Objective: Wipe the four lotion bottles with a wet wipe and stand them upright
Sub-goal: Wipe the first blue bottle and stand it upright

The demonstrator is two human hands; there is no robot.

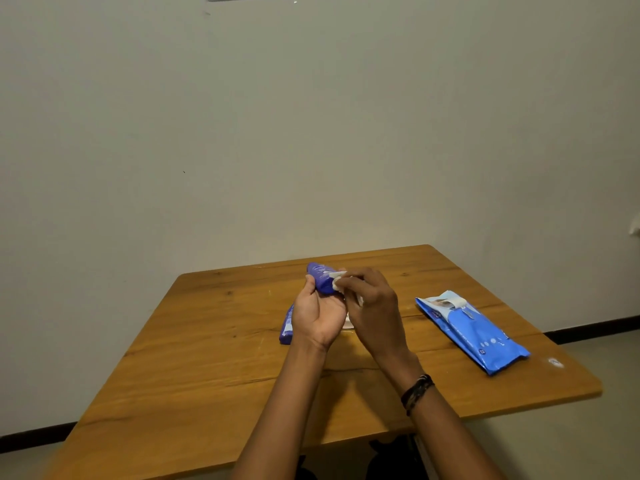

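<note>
1 blue lotion bottle point(320, 277) held above mid-table, L hand point(317, 315) curled round it; R hand point(374, 306) fingers pinch 1 white wet wipe point(337, 284) against its side; 2nd bottle point(286, 329) lies flat on the wooden table point(207, 358) beside L hand; 1 wipes pack point(472, 329) well to the right.

One blue lotion bottle point(320, 277) held tilted above the table's point(207, 358) middle, white wet wipe point(337, 283) pressed against its side, second blue bottle point(286, 328) lying on the table beneath, partly hidden
</note>
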